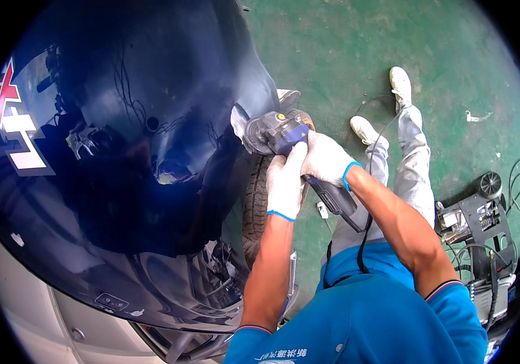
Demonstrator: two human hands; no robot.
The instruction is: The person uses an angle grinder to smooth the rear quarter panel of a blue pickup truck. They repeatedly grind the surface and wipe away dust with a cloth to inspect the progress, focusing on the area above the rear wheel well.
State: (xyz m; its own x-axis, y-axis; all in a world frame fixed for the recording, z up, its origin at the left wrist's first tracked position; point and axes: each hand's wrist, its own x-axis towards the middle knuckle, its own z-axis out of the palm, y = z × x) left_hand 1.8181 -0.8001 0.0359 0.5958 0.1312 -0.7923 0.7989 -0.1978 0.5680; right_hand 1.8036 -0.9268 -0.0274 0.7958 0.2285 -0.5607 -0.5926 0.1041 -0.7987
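Both my hands, in white knit gloves with blue cuffs, are closed round a dark angle grinder (289, 138). My left hand (284, 185) grips its underside near the head, thumb up along the body. My right hand (327, 159) wraps over the body from the right. The grinder's head is against or very close to the edge of a glossy dark blue car body panel (151, 67), beside a pale bare patch (239, 120). Whether the disc touches, I cannot tell. Its rear handle (333, 199) points toward me, with a black cord (363, 255) trailing past my waist.
A tyre (254, 212) shows below the panel edge. Cables cross the green floor (327, 48) near my legs. At right stands a dark equipment frame (484, 224) with a wheel and hoses. A white scrap (477, 116) lies on the floor. A pale car part (90, 327) sits lower left.
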